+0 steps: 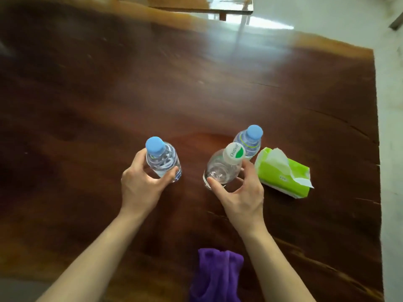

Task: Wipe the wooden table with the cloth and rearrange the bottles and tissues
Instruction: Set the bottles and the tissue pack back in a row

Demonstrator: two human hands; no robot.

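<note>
On the dark wooden table [196,94], my left hand [139,184] grips a clear bottle with a blue cap [162,159]. My right hand [239,192] is wrapped around a clear bottle with a white and green cap [224,164], thumb and fingers on its sides. Just behind it stands a second blue-capped bottle [250,138], untouched. A green tissue pack [283,173] with a white tissue sticking out lies to the right of my right hand. A purple cloth [218,273] lies crumpled between my forearms at the near edge.
The table's right edge [378,149] runs close beside the tissue pack, with pale floor beyond. Another glossy wooden table [207,5] stands past the far edge. Bare wood stretches across the left and far parts of the table.
</note>
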